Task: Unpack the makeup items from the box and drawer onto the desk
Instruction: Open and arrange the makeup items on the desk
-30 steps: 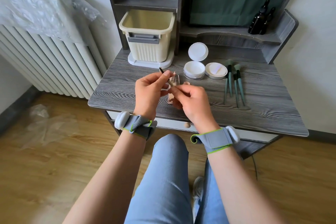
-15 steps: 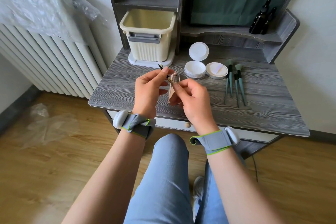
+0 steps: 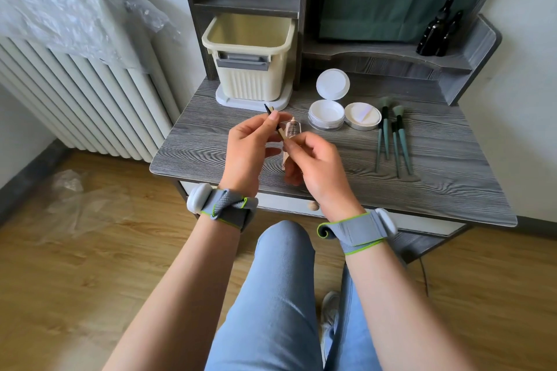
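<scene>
Now my left hand (image 3: 247, 147) pinches a slim black-tipped beige applicator wand (image 3: 275, 123); my right hand (image 3: 313, 166) grips the small clear beige-filled bottle (image 3: 288, 141).

I see a grey wood-grain counter (image 3: 437, 159), a cream ribbed box (image 3: 248, 69) at eleven o'clock, and teal brushes (image 3: 391, 138) at two.

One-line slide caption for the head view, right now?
Both hands, left and right, hold a slim pencil and tube above the desk.
</scene>
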